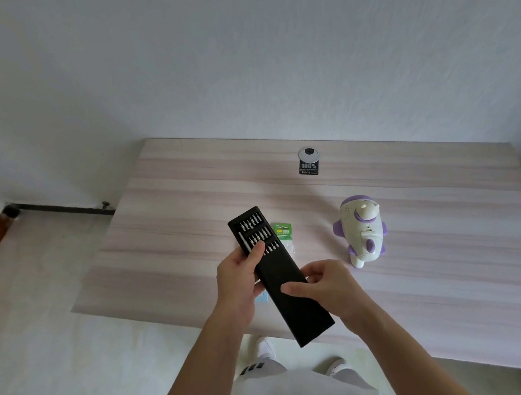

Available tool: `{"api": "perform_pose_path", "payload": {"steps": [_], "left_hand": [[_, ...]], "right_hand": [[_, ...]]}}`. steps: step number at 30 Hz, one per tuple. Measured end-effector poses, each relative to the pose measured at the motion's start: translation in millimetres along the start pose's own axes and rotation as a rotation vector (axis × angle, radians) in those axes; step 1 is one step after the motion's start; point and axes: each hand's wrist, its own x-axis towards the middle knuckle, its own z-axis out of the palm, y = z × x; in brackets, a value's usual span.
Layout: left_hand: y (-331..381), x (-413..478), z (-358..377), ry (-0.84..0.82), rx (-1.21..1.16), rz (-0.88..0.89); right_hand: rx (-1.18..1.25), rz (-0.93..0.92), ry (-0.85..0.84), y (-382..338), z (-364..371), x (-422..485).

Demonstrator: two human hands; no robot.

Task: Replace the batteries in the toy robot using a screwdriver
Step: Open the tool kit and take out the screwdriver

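A long black screwdriver kit (pixel 289 293) is held above the table's near edge, its inner tray slid out at the far end and showing rows of silver bits and a slim driver handle (pixel 244 242). My left hand (pixel 240 277) grips the tray's left side, fingers curled over the bits. My right hand (pixel 323 285) pinches the black outer sleeve from the right. The white and purple toy robot (pixel 361 230) lies on the table to the right. A green battery pack (pixel 283 234) lies just behind the kit.
The pale wood-grain table (pixel 190 204) stands against a white wall. A cable grommet with a black "100%" tag (pixel 308 162) sits near the far edge. A small blue item (pixel 262 297) peeks out under the kit. My shoes show below the table's near edge.
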Motion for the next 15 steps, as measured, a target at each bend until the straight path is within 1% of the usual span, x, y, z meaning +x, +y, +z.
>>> {"api": "perform_pose_path", "payload": {"steps": [6, 9, 11, 13, 15], "left_hand": [[4, 10, -43, 0.143, -0.053, -0.003], [17, 20, -80, 0.243, -0.099, 0.003], [27, 33, -110, 0.304, -0.089, 0.035], [37, 44, -136, 0.348, -0.105, 0.053], [43, 55, -156, 0.347, -0.106, 0.047]], "right_hand": [[-0.058, -0.009, -0.087, -5, 36, 8], [-0.115, 0.010, -0.157, -9, 58, 14], [-0.149, 0.017, -0.185, -11, 71, 19], [-0.173, 0.017, -0.182, -14, 84, 28], [-0.118, 0.028, -0.122, -17, 98, 43]]}}
